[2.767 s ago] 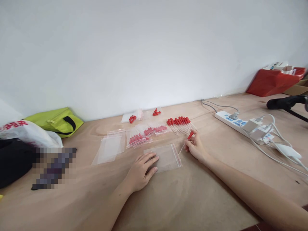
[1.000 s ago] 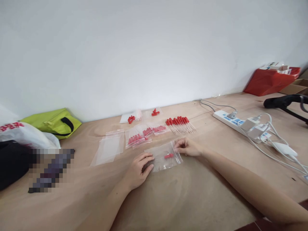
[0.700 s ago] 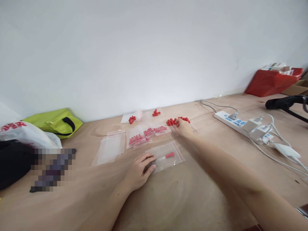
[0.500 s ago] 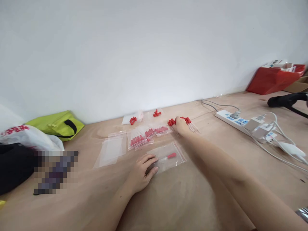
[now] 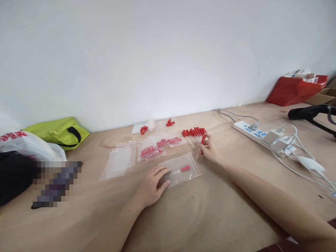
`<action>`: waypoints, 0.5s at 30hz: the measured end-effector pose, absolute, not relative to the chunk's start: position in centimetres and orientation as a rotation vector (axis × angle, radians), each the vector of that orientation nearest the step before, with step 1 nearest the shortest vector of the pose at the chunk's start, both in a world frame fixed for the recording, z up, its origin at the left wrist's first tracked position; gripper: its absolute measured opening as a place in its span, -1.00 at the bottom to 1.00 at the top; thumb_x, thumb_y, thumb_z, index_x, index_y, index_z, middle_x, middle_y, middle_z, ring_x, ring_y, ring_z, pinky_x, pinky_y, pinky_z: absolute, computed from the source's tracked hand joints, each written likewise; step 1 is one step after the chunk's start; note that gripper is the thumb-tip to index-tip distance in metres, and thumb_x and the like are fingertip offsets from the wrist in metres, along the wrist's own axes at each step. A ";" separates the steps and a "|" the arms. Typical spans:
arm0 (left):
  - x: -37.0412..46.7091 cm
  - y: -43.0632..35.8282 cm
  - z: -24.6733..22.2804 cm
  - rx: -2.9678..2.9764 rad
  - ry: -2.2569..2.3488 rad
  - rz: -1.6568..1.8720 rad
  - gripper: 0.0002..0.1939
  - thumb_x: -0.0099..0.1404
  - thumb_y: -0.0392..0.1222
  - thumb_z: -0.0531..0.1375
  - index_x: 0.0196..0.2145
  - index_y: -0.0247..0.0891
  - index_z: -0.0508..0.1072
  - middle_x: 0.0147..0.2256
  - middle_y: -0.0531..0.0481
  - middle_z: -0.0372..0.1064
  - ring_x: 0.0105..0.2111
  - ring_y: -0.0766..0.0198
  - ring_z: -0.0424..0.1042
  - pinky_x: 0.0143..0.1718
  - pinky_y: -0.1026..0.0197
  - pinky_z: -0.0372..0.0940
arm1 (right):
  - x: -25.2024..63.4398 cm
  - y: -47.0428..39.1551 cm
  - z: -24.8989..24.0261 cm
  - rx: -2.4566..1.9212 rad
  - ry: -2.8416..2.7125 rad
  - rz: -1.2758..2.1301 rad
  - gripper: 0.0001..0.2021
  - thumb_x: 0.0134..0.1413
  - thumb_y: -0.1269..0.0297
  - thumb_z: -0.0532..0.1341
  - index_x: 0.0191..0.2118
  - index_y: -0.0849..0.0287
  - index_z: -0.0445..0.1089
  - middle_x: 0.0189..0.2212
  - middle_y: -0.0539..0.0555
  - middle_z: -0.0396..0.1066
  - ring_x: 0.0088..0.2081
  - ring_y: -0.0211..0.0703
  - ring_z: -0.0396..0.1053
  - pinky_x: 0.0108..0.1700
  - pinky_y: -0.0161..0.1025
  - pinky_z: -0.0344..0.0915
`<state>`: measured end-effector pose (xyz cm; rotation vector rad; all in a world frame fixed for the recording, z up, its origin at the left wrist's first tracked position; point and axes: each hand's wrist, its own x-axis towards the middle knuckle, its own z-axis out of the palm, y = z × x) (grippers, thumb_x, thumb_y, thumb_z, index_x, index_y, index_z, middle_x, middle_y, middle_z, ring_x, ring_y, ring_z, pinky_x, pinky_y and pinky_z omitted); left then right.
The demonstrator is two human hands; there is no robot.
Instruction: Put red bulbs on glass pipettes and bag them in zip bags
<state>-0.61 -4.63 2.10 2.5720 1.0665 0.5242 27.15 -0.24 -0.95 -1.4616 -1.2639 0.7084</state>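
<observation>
My left hand (image 5: 154, 185) rests on the left end of a clear zip bag (image 5: 177, 179), fingers stretched and thumb apart. Inside the bag lies one dropper (image 5: 185, 168) with a red bulb and a thin clear tube. My right hand (image 5: 210, 149) pinches another red-bulbed dropper (image 5: 203, 139), tilted, its tube pointing down toward the bag's right end. Just behind that hand lies a row of droppers (image 5: 193, 132), bulbs facing the wall. Filled bags of droppers (image 5: 148, 151) overlap left of the row.
Flat clear bags (image 5: 119, 161) lie at the left. Loose red bulbs (image 5: 144, 130) sit near the wall, with more red bulbs (image 5: 169, 122) beside them. A power strip (image 5: 249, 130) with chargers and cables is at right. A yellow-green bag (image 5: 56, 133) and a red bag (image 5: 291, 91) stand farther out.
My right hand has drawn back from the dropper row toward me and to the right, now with one dropper in its fingers. My left hand stays on the bag.
</observation>
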 end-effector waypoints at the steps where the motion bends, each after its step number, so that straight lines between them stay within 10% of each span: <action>1: -0.6 -4.6 2.1 2.570 1.066 0.517 -0.69 0.24 -0.16 0.03 -0.05 -0.18 0.29 -0.05 -0.07 0.28 -0.03 0.16 0.24 0.00 0.05 0.18 | 27.2 -0.9 -1.2 -1.427 -1.199 0.775 -0.45 -0.06 0.26 0.02 0.07 0.15 -0.20 -0.53 -0.13 0.14 -0.65 -0.35 0.20 -0.64 -0.39 0.16; 15: -0.7 -4.6 1.8 2.562 1.115 0.482 -0.63 0.25 -0.14 0.03 0.01 -0.19 0.21 -0.03 -0.07 0.25 0.01 0.15 0.20 0.02 0.04 0.15 | 24.5 -2.4 -0.6 -1.206 -0.837 1.076 -0.62 -0.12 0.12 0.14 -0.24 0.06 -0.08 -0.59 -0.17 0.22 -0.59 -0.31 0.31 -0.51 -0.30 0.32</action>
